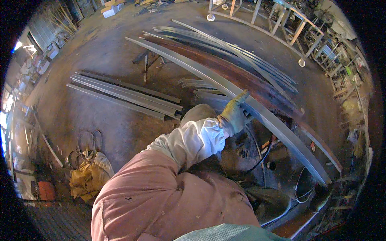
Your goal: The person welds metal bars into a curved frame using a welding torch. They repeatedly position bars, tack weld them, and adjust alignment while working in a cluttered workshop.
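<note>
My left hand point(234, 115) wears a worn yellow-green work glove, and its arm is in a white sleeve over a pink shirt. The hand rests on the near edge of a long grey steel bar point(281, 132), fingers wrapped over it and one finger pointing up along it. The bar runs diagonally from upper left to lower right, with rusty brown bars point(241, 76) and thinner grey strips point(257, 60) lying beside it. A black cable point(259, 158) curves down just below the glove. My right hand is out of sight.
A bundle of grey steel sections point(124, 96) lies on the dirt floor to the left. Coiled wire and a yellow sack point(88, 176) sit at lower left. A wheeled metal frame point(277, 28) stands at the back right, with cluttered racks along the right wall.
</note>
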Motion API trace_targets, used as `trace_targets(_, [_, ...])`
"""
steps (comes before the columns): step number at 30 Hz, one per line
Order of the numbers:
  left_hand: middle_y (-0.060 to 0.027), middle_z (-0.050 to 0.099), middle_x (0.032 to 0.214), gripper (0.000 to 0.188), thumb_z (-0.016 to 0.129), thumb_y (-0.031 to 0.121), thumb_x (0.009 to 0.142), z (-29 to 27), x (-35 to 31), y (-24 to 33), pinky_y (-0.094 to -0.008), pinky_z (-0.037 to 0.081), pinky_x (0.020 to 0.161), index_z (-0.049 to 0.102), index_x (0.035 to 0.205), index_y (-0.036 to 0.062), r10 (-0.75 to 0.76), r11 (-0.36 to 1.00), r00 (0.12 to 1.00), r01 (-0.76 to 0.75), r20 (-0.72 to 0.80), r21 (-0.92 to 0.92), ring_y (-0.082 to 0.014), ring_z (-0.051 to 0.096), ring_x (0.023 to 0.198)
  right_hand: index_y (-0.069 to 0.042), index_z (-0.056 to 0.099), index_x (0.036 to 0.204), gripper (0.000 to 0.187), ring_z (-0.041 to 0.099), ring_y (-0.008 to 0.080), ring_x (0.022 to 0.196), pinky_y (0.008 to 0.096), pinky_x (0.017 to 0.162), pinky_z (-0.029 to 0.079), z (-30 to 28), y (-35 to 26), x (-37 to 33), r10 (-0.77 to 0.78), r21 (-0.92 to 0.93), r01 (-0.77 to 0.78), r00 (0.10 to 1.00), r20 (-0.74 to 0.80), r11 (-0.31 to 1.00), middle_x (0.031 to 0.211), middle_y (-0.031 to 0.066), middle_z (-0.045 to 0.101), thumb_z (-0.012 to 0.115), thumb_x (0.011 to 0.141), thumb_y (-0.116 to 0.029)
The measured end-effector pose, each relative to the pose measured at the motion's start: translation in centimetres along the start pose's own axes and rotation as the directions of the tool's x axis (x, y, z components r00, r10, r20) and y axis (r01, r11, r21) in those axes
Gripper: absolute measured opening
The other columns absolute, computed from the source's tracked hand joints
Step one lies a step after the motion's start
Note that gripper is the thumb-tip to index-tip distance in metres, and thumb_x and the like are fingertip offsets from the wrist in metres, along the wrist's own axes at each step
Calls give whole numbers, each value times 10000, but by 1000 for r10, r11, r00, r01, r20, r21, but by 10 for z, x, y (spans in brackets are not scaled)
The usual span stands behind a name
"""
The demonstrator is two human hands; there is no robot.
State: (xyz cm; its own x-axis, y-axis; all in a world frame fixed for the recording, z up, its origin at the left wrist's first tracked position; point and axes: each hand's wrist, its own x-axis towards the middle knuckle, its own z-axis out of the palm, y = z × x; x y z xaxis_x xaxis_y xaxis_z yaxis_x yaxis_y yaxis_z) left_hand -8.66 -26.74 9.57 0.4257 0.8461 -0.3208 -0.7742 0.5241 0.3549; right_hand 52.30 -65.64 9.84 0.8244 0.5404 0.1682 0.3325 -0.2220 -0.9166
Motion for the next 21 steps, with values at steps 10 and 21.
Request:
trace_targets(10, [-82, 737, 964, 349, 795, 463, 1065, -4, 42, 39, -486, 642, 830, 730, 1061, 120, 50, 964, 988, -9, -149, 267, -299, 734, 925, -78, 637, 1586, 519, 679, 280, 985, 450, 1000, 603, 112, -24, -51, 209, 624, -258, 966, 152, 738, 1080, 118, 734, 668, 1165, -380])
trace_targets(21, [-129, 711, 1293, 435, 795, 445, 1071, -47, 92, 68, -576, 624, 1065, 717, 1373, 141, 62, 848, 998, -52, -2, 527, -331, 673, 1266, -51, 655, 1571, 510, 738, 258, 1214, 392, 1020, 604, 316, -128, -107, -125, 572, -227, 851, 510, 788, 1383, 137, 767, 700, 1150, -336])
